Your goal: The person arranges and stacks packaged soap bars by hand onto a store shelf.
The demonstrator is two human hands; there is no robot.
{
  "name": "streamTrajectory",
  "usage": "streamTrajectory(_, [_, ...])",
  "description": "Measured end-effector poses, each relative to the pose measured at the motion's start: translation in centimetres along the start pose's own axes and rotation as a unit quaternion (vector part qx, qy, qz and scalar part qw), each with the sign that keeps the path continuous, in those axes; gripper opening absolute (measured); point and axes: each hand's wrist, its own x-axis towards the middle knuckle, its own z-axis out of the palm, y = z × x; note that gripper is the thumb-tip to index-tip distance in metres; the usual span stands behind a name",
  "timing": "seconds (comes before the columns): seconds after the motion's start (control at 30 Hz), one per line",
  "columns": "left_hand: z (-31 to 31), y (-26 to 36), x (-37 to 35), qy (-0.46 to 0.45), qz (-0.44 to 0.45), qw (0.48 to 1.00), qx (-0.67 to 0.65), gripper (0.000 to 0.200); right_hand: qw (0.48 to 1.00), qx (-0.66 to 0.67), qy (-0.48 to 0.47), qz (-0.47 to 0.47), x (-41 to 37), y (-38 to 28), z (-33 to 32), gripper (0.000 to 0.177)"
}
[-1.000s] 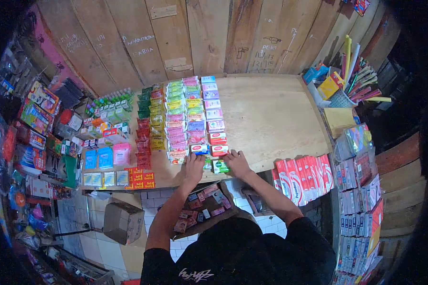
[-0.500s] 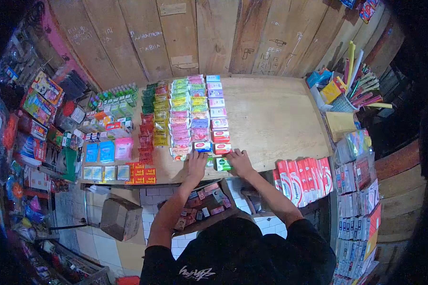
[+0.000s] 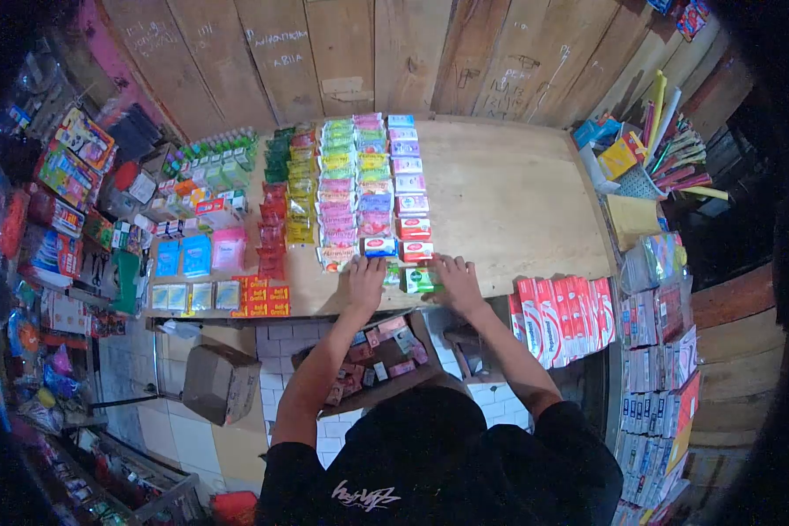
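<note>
My left hand [image 3: 365, 280] rests palm down near the table's front edge, fingers stretched forward to the lower edge of a blue, red and white soap box [image 3: 380, 247]. My right hand [image 3: 455, 280] lies just right of a green and white soap box [image 3: 419, 280], its fingers spread and slightly bent. Between the hands, the green box sits in front of a red and white soap box [image 3: 417, 252]. Another small green pack [image 3: 392, 275] is partly hidden beside my left fingers. Soap boxes in pale colours [image 3: 409, 165] continue the column toward the wall.
Rows of colourful soap packs [image 3: 337, 188] and sachets [image 3: 273, 228] cover the table's left side. Red and white toothpaste boxes [image 3: 561, 320] stand at the front right. A basket [image 3: 637, 182] is at the back right. Below the edge is an open carton [image 3: 381, 359] of small boxes.
The view has shifted, so the table appears higher in the picture. My right hand has eased slightly right, away from the red box. The boxes keep their arrangement.
</note>
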Motion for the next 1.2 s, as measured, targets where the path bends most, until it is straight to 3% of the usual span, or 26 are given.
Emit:
streamTrajectory(0.13, [-4.3, 0.5, -2.3, 0.069, -0.057, 0.995, -0.040, 0.067, 0.995, 0.072, 0.050, 0.046, -2.0, -1.1, -2.1, 0.074])
streamTrajectory(0.2, [-5.3, -0.4, -4.7, 0.109, -0.094, 0.980, -0.136, 0.063, 0.990, 0.101, 0.056, 0.076, -3.8, -1.9, -2.4, 0.069])
streamTrajectory(0.27, [-5.2, -1.4, -8.5, 0.153, -0.146, 0.955, -0.210, 0.058, 0.981, 0.146, 0.092, 0.087, -5.6, -3.2, -2.3, 0.050])
streamTrajectory(0.33, [-6.2, -1.8, -13.1, 0.149, -0.245, 0.911, -0.295, 0.047, 0.968, 0.195, 0.129, 0.094, -8.0, -3.9, -0.2, 0.039])
streamTrajectory(0.37, [-5.5, -2.0, -15.8, 0.142, -0.301, 0.892, -0.306, 0.042, 0.960, 0.239, 0.122, 0.080, -9.0, -5.0, 0.2, 0.025])
streamTrajectory(0.4, [-4.2, -2.2, -18.8, 0.133, -0.355, 0.870, -0.315, 0.038, 0.959, 0.257, 0.089, 0.076, -10.3, -5.6, 1.5, 0.024])
streamTrajectory(0.47, [1.7, -3.3, -25.6, 0.199, -0.397, 0.790, -0.423, 0.039, 0.954, 0.290, 0.022, 0.069, -12.8, -6.5, 5.3, 0.023])
streamTrajectory(0.57, [2.1, -2.3, -30.8, 0.200, -0.494, 0.818, -0.216, 0.041, 0.958, 0.283, -0.047, 0.020, -14.5, -8.4, 8.2, 0.024])
streamTrajectory(0.7, [8.6, -2.5, -34.6, 0.232, -0.518, 0.795, -0.215, 0.044, 0.967, 0.238, -0.092, 0.012, -12.2, -11.3, 7.6, 0.029])
streamTrajectory(0.77, [8.2, -2.4, -33.8, 0.198, -0.488, 0.765, -0.370, 0.043, 0.961, 0.221, -0.160, 0.032, -11.7, -12.5, 7.6, 0.036])
streamTrajectory(0.8, [8.1, -2.4, -33.4, 0.182, -0.468, 0.742, -0.444, 0.043, 0.960, 0.198, -0.199, -0.001, -12.8, -12.0, 9.8, 0.039])
streamTrajectory(0.87, [10.7, -1.8, -34.1, 0.199, -0.491, 0.752, -0.391, 0.040, 0.948, 0.154, -0.269, -0.067, -15.4, -9.7, 16.0, 0.045])
streamTrajectory(0.9, [11.7, -1.7, -34.1, 0.207, -0.499, 0.759, -0.364, 0.038, 0.948, 0.235, -0.194, -0.094, -15.9, -10.9, 15.4, 0.045])
streamTrajectory(1.0, [8.6, -1.3, -33.2, 0.179, -0.522, 0.754, -0.357, 0.035, 0.968, 0.093, -0.193, -0.134, -18.8, -12.1, 14.9, 0.040])
streamTrajectory(1.03, [10.4, -1.6, -33.8, 0.216, -0.484, 0.775, -0.344, 0.033, 0.969, 0.103, -0.181, -0.132, -19.4, -11.9, 15.6, 0.033])
streamTrajectory(1.13, [9.4, -1.4, -33.5, 0.185, -0.508, 0.786, -0.301, 0.032, 0.977, 0.110, -0.157, -0.095, -20.2, -11.4, 18.1, 0.030])
streamTrajectory(1.2, [7.9, -1.4, -33.0, 0.139, -0.538, 0.757, -0.344, 0.037, 0.980, 0.078, -0.169, -0.072, -20.1, -11.5, 18.1, 0.024])
